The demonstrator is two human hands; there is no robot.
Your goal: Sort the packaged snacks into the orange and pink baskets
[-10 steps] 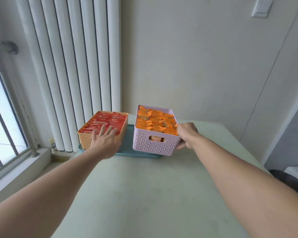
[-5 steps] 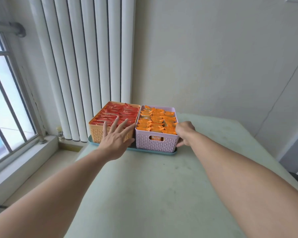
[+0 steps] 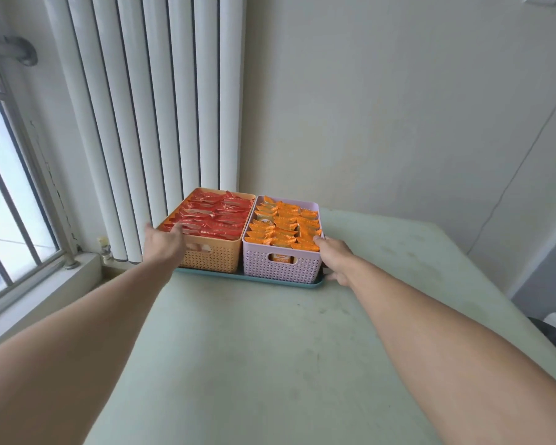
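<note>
Both arms are reaching over the table [image 3: 270,348]. The left hand [image 3: 162,244] is lying with loose, straight fingers against the near left corner of the orange basket [image 3: 220,255]. The right hand [image 3: 333,258] is curling around the right near corner of the pink basket [image 3: 281,268]. Both baskets are standing side by side, touching, on a teal tray [image 3: 247,277] at the far edge, full of red snacks [image 3: 215,216] and orange snacks [image 3: 283,226]. An uneven push could be tilting a basket off the tray lip and spilling packets.

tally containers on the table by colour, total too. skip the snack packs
Orange basket: 1
Pink basket: 1
Teal tray under both baskets: 1
Total: 3
</note>
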